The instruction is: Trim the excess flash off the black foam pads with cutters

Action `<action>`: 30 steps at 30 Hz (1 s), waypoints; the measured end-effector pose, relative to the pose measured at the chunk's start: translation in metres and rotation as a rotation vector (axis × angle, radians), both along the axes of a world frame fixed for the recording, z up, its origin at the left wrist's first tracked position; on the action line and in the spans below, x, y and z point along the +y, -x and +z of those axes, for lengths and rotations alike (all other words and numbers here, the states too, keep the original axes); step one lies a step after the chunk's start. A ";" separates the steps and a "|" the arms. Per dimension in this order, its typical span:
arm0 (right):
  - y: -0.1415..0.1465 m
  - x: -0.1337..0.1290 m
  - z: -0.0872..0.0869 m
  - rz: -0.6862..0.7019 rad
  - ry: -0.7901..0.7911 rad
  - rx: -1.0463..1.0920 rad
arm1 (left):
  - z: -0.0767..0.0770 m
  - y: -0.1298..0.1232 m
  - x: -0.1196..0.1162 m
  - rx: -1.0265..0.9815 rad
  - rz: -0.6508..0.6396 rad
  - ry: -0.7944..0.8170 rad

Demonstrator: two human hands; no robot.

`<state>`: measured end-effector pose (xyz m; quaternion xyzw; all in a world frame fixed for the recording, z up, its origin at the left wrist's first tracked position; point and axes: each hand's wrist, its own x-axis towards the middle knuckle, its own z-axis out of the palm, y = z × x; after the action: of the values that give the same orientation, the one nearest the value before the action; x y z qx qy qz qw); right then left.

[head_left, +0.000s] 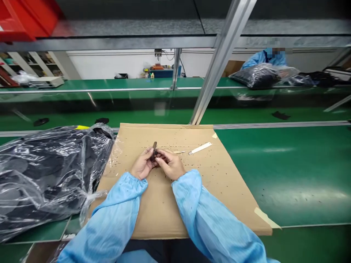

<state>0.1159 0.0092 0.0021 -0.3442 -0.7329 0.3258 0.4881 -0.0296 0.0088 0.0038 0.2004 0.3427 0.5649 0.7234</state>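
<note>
My left hand (143,163) is closed around a small dark piece (154,148), whose narrow end points up between thumb and fingers. The fingers of my right hand (170,163) are pinched at the lower right side of the same piece. Both hands are above a brown cardboard sheet (161,219) scattered with tiny black bits. Just beyond my right hand lies a thin pointed tool (179,152), its near end hidden by the fingers. To its right is a white cutter knife (200,148), lying at a slant.
At the left, a clear plastic bag (49,175) of black pieces overlaps the cardboard edge. A metal post (211,84) rises behind the cardboard. Beyond the green belt (246,117), a person in blue (255,59) is behind another bag (255,76). A red bin (24,18) is upper left.
</note>
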 end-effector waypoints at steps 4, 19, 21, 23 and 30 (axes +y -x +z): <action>0.000 -0.001 0.003 -0.060 -0.088 -0.071 | -0.003 0.001 -0.002 0.005 -0.042 -0.013; 0.003 0.002 0.013 0.115 0.894 0.430 | 0.004 0.001 -0.002 0.091 0.182 -0.230; 0.001 -0.001 0.018 0.189 0.957 0.435 | 0.001 0.000 -0.002 0.153 0.246 -0.274; 0.000 -0.002 0.021 0.259 0.989 0.449 | -0.002 -0.001 -0.001 0.213 0.312 -0.328; 0.000 -0.002 0.018 0.308 0.986 0.491 | -0.008 -0.003 0.003 0.309 0.414 -0.421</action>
<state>0.1156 0.0067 0.0206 -0.3347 -0.4008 0.7671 0.3727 -0.0271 0.0116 -0.0041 0.3547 0.3575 0.7214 0.4754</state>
